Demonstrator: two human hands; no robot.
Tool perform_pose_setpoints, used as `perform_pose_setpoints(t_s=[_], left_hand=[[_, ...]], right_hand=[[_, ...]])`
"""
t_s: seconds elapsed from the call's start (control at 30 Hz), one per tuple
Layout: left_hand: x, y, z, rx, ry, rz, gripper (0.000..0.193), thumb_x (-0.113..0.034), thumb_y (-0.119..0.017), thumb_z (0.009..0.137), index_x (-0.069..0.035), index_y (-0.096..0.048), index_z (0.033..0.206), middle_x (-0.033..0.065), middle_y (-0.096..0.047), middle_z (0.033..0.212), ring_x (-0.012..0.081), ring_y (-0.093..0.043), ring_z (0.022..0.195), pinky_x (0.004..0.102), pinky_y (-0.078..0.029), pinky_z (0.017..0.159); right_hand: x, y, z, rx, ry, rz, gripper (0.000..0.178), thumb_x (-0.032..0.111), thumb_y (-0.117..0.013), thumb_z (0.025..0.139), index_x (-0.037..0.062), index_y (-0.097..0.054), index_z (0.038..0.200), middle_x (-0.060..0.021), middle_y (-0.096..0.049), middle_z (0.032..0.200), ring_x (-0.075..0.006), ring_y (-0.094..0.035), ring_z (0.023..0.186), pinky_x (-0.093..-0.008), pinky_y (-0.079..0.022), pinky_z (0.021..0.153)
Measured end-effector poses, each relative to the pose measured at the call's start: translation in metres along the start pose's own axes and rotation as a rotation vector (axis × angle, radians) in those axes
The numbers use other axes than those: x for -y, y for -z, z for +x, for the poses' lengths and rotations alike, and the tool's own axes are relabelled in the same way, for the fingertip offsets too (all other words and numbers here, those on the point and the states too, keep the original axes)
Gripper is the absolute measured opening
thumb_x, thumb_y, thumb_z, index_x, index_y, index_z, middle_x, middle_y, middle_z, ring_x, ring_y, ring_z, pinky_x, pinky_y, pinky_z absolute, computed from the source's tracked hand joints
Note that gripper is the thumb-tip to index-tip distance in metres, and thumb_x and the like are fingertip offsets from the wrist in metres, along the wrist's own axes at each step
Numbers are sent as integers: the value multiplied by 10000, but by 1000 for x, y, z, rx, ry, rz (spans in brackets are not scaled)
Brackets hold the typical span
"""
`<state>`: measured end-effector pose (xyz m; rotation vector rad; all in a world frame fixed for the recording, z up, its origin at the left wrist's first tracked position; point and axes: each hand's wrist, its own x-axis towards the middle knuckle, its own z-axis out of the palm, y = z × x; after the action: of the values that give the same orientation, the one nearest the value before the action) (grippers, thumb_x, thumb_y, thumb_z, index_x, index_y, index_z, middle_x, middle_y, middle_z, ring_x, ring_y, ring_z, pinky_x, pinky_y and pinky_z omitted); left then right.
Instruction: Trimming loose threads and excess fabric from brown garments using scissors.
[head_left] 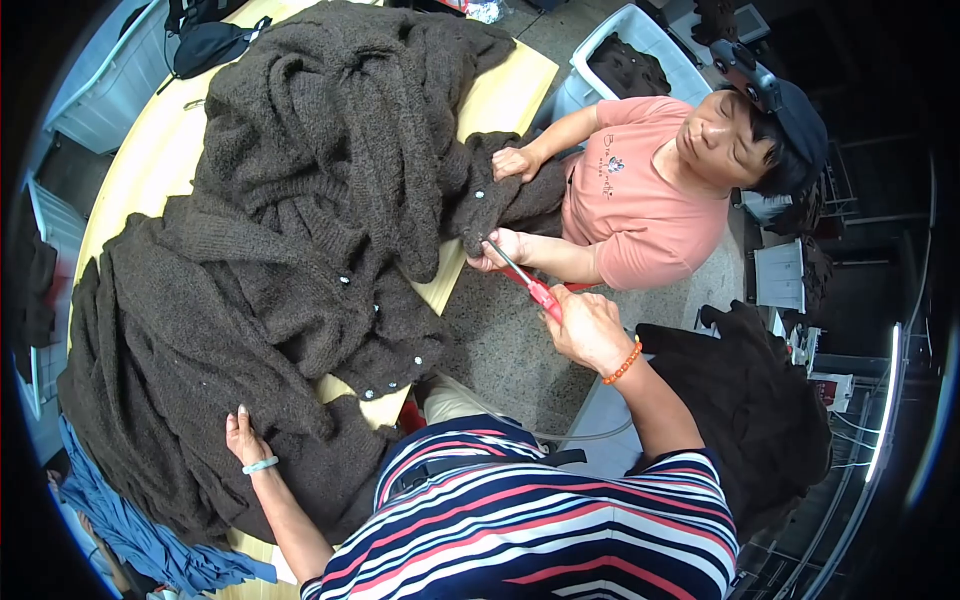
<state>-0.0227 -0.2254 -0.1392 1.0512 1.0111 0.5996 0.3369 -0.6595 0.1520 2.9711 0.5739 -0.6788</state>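
Note:
My right hand (590, 328) is closed round the red handle of a tool (541, 295) with a long, thin metal shaft; its exact kind is unclear. The shaft points up and left, its tip beside the co-worker's lower hand (497, 250) at the edge of a dark brown knit garment (505, 205). That person's other hand (515, 163) rests on the same garment, near a pale button. On the left, my left hand (244, 438) grips a dark brown knit garment (190, 350) with curled fingers, partly hidden in the cloth. Several pale buttons (392, 386) show along its edge.
A large knit heap (320, 130) covers much of the pale wooden table (510, 90). The co-worker (650, 190) stands across its right edge. Dark cloth (740, 400) is piled at my right, near a translucent hose (600, 432). White bins (640, 40) stand behind; blue cloth (150, 530) hangs lower left.

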Motion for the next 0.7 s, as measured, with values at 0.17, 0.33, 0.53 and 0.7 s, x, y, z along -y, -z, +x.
perform_pose_setpoints(t_s=[0.17, 0.33, 0.53, 0.7], left_hand=[[-1, -2, 0, -18, 19, 25, 94, -43, -633, 937, -43, -589, 1020, -2, -640, 901, 69, -584, 796, 194, -460, 745], [3, 2, 1, -1, 10, 26, 129, -44, -629, 939, -18, -583, 1056, 17, -647, 920, 84, -592, 820, 208, -470, 775], [4, -3, -2, -2, -28, 10, 66, -58, -648, 932, -66, -583, 932, -10, -620, 879, 60, -553, 774, 201, -455, 726], [1, -11, -1, -22, 8, 34, 66, -55, -651, 929, -60, -589, 952, -19, -614, 873, 60, -551, 775, 199, -453, 734]], right_hand=[[-1, -3, -3, -9, -7, -7, 283, 287, -603, 897, 52, -598, 1055, -241, -663, 758, -429, -667, 756, -536, -515, 720], [5, 2, -2, 1, 7, 6, 236, 208, -578, 869, 16, -598, 1006, -232, -677, 785, -407, -683, 787, -515, -534, 738], [-1, -2, 2, 2, 17, -3, 234, 214, -584, 869, 14, -594, 990, -234, -673, 772, -407, -683, 778, -516, -534, 729], [-2, 2, -5, 58, -12, 21, 295, 281, -616, 893, 77, -585, 1104, -222, -668, 786, -419, -665, 778, -511, -520, 724]])
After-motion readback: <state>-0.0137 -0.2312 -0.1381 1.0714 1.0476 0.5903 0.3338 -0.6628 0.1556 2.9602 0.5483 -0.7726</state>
